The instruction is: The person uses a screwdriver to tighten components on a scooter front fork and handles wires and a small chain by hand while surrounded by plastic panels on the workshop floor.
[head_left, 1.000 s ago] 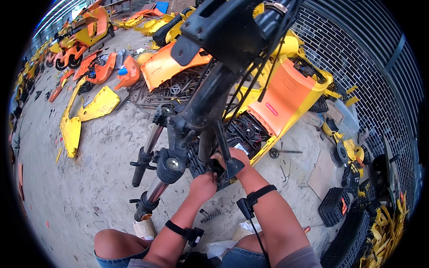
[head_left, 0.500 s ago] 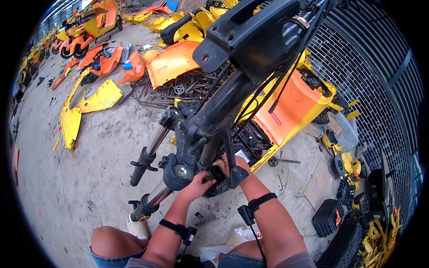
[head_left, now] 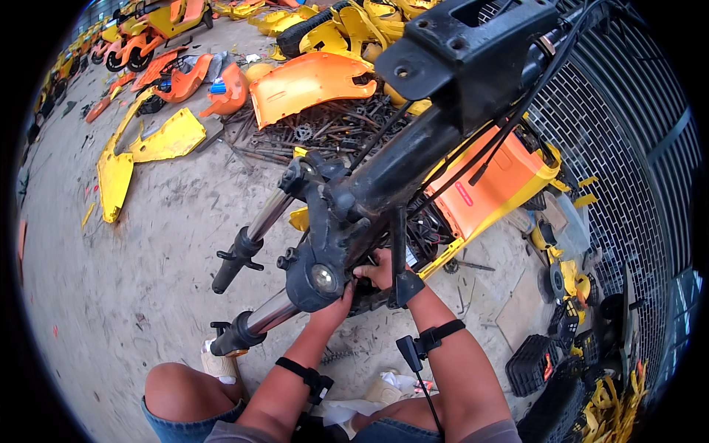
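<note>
A black scooter frame (head_left: 402,159) with its front fork (head_left: 277,321) stretches across the middle, close in front of me. My left hand (head_left: 334,310) reaches up behind the round end of the fork clamp (head_left: 316,284), which hides its fingers. Beside it my right hand (head_left: 378,270) is in under the frame, next to a black bracket (head_left: 401,284). Its thumb and fingers are bent together in a pinch; whatever is between them is too small or hidden to make out. Dark cables (head_left: 509,118) run along the frame.
Past the frame lies an orange and yellow scooter body panel (head_left: 484,184). An orange panel (head_left: 306,85) rests on a heap of metal rods (head_left: 317,133). Yellow fairing pieces (head_left: 116,181) lie at left. Black crates (head_left: 530,362) stand at right, near a brick-patterned wall (head_left: 591,140).
The frame and fork have shifted right and slightly down in view. My left hand has gone further behind the fork clamp, so its fingers no longer show. The right hand stays under the frame.
</note>
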The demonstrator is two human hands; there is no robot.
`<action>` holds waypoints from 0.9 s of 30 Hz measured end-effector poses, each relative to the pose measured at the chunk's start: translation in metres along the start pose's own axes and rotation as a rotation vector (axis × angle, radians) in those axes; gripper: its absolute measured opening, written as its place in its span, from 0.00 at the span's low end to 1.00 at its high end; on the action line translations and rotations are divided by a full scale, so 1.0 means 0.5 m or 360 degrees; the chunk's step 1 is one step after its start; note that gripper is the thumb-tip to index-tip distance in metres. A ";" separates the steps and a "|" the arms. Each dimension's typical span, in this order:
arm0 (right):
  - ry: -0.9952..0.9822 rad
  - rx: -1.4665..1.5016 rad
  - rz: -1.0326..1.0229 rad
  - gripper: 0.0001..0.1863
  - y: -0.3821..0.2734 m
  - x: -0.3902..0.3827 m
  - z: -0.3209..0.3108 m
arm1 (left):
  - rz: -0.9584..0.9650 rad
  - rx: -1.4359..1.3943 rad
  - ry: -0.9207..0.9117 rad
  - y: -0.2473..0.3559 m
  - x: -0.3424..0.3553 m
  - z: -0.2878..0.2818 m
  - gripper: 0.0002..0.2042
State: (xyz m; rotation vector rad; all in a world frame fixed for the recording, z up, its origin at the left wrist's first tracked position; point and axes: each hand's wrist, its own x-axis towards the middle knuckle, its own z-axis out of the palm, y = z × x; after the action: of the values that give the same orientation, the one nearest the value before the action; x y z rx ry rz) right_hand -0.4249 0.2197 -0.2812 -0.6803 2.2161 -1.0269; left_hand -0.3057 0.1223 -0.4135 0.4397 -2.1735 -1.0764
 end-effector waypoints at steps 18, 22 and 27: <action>0.0393 -0.0815 -0.0384 0.24 0.060 0.006 0.018 | -0.0156 -0.0393 -0.0405 0.019 0.070 -0.034 0.43; 0.0328 -0.0885 -0.0230 0.23 0.011 -0.007 0.004 | -0.0173 -0.0441 -0.0456 0.024 0.082 -0.043 0.43; 0.0188 -0.0614 -0.0251 0.23 0.010 -0.002 -0.004 | -0.0220 -0.0461 -0.0485 -0.011 0.072 -0.022 0.41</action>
State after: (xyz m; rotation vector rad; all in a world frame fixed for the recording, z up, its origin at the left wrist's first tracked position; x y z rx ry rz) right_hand -0.4263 0.2242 -0.2838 -0.9977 2.5269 -0.7303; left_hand -0.3243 0.0927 -0.3980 0.3124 -2.2180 -1.5973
